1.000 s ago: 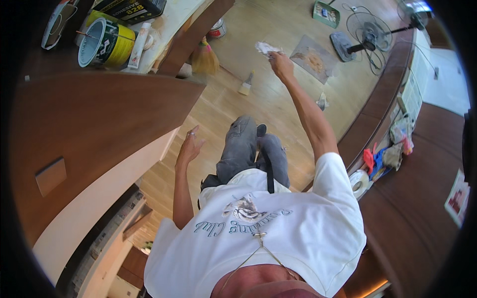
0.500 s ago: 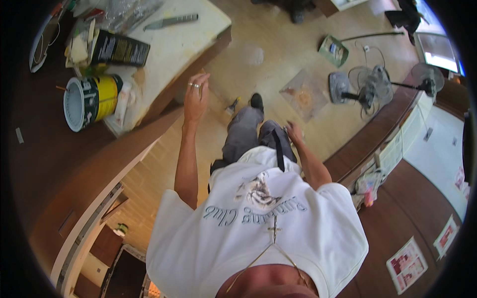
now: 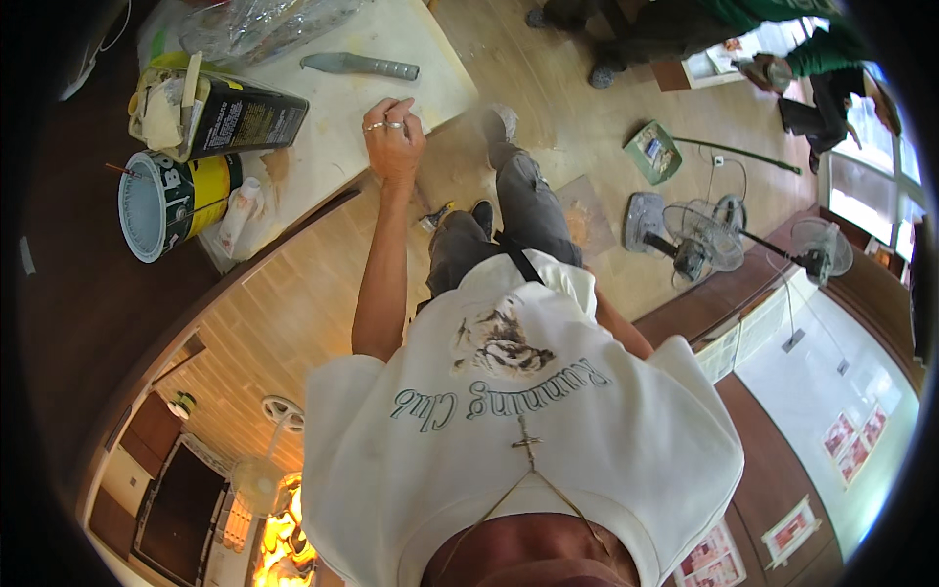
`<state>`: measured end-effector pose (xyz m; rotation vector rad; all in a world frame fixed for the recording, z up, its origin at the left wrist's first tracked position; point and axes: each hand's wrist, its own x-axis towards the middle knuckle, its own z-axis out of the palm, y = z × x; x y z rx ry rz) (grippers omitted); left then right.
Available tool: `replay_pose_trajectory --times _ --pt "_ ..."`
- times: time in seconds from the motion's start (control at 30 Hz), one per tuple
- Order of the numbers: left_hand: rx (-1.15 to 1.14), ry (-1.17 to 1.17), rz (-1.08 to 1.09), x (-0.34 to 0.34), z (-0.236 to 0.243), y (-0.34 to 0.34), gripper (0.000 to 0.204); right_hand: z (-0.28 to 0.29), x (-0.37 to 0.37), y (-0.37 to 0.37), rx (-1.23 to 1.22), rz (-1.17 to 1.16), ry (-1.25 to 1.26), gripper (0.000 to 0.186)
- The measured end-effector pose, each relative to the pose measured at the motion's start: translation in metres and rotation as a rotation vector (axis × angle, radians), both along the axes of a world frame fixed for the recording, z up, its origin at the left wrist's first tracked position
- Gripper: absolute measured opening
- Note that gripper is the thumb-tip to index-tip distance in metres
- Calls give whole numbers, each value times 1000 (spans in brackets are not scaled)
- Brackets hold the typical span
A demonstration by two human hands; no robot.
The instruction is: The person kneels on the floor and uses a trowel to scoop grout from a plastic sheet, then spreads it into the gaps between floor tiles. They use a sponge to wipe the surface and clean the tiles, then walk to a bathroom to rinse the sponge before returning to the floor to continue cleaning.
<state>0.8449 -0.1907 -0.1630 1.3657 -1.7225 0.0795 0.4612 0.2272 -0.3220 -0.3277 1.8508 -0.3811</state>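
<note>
My left hand (image 3: 394, 142), with two rings on it, hangs in front of the worktable (image 3: 435, 83) corner. Its fingers are loosely bent, and I see nothing in them. Beyond it on the white tabletop lies a grey knife-like tool (image 3: 360, 66). To its left stand a dark rectangular tin (image 3: 245, 117) and a yellow-and-green bucket (image 3: 201, 196) tipped toward me in the view. A white bottle or tube (image 3: 242, 210) lies beside the bucket. Of my right arm only the forearm (image 3: 621, 328) shows; the hand is hidden behind my shirt and thigh.
A long-handled green dustpan (image 3: 653, 154) and standing fans (image 3: 699, 240) are on the floor ahead right. Clear plastic wrap (image 3: 259, 29) covers the table's back. A co-worker in green sleeves (image 3: 817, 54) stands far right; another person's legs (image 3: 650, 39) show at the top.
I have stepped forward, my leg swinging ahead. The left hand is nearer the tabletop, its fingers more bent. My right hand has gone out of sight. A person in green has come into view.
</note>
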Motion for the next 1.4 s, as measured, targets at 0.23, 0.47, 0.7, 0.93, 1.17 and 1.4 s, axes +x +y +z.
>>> replay_pose_trajectory --times 0.23,0.47,0.7,0.93,1.17,1.4 --pt "-4 -39 93 -2 3 -6 26 -3 -48 -124 -135 80 13 44" --pt "18 218 233 -7 0 -14 22 3 -77 -171 -153 139 14 40" --pt "43 203 283 -9 1 -5 20 -11 -90 -187 -86 173 -15 36" --pt "19 203 294 -10 1 -13 25 -10 -89 -207 -91 199 -30 33" --pt "-82 175 333 -10 -3 -11 25 -7 -87 -202 -95 233 -30 29" --pt "-180 89 394 -6 -9 -15 26 -28 -88 -160 -44 231 -55 26"
